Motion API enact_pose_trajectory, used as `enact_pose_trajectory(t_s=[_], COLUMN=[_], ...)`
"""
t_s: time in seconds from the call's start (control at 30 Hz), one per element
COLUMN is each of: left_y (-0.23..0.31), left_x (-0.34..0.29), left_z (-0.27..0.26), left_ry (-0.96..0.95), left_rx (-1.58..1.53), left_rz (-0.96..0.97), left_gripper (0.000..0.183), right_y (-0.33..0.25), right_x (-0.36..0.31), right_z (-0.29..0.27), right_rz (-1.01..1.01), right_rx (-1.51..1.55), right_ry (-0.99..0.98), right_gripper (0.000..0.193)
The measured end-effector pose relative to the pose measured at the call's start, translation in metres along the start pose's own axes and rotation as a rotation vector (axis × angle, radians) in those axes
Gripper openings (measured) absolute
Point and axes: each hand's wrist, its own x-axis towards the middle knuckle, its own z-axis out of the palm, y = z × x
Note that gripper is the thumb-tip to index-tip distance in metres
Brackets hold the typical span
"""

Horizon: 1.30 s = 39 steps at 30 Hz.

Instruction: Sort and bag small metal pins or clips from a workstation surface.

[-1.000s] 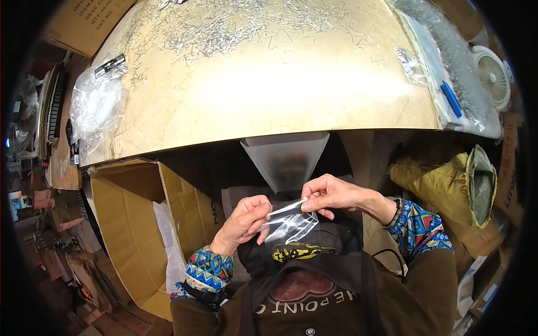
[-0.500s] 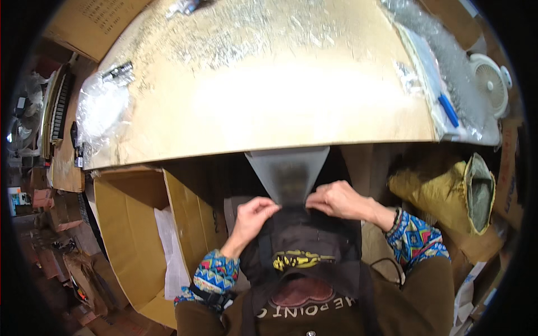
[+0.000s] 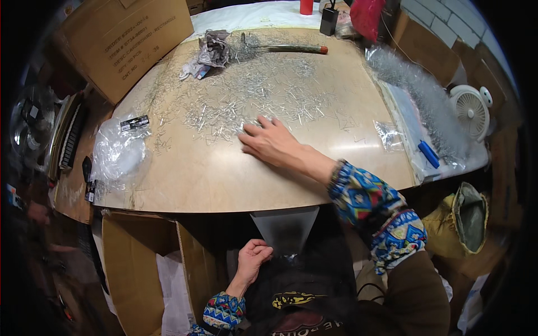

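My right hand (image 3: 273, 143) reaches over the wooden table with its fingers apart, the tips at the near edge of a scatter of small silvery wire pieces (image 3: 255, 95). No held piece shows between those fingers. Low in front of my body, my left hand (image 3: 254, 260) is closed, thumb and forefinger pinched together; whatever they hold is too small or hidden to make out. Beside that pinch is the lower end of a grey tapered panel (image 3: 286, 227), which hangs down from under the table's front edge.
An open cardboard box (image 3: 137, 263) stands below the table's left side. Clear plastic bags (image 3: 119, 162) lie at the tabletop's left edge. To the right are a blue marker-like object (image 3: 428, 154), a small white fan (image 3: 469, 112) and a yellow sack (image 3: 445, 221). Crumpled wrapping (image 3: 213, 53) sits behind the wires.
My right hand has left the panel's lower end and moved up and forward onto the table by the wire pieces, its fingers spreading. The left hand stays pinched low. The view has tilted upward.
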Motion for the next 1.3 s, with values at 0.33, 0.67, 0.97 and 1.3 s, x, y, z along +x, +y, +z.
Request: enact_pose_trajectory(t_s=[0.33, 0.67, 0.97, 1.3], left_y=[0.000, -0.013, -0.009, -0.037], left_x=[0.002, 0.001, -0.008, 0.010], left_z=[0.000, -0.010, 0.017, -0.009], left_ry=[-0.010, -0.128, -0.426, -0.204], left_rx=[-0.075, -0.172, -0.369, -0.062], left_rz=[-0.059, -0.165, -0.434, -0.397], left_gripper=[0.023, 0.020, 0.044, 0.016], right_y=[0.021, 0.025, -0.057, -0.100], right_x=[-0.097, -0.096, -0.076, -0.121], right_z=[-0.011, -0.023, 0.005, -0.073], right_rz=[0.136, 0.655, 0.234, 0.283], right_rx=[0.390, 0.867, 0.161, 0.674], right_ry=[0.128, 0.349, 0.073, 0.096], right_gripper=[0.029, 0.028, 0.053, 0.029])
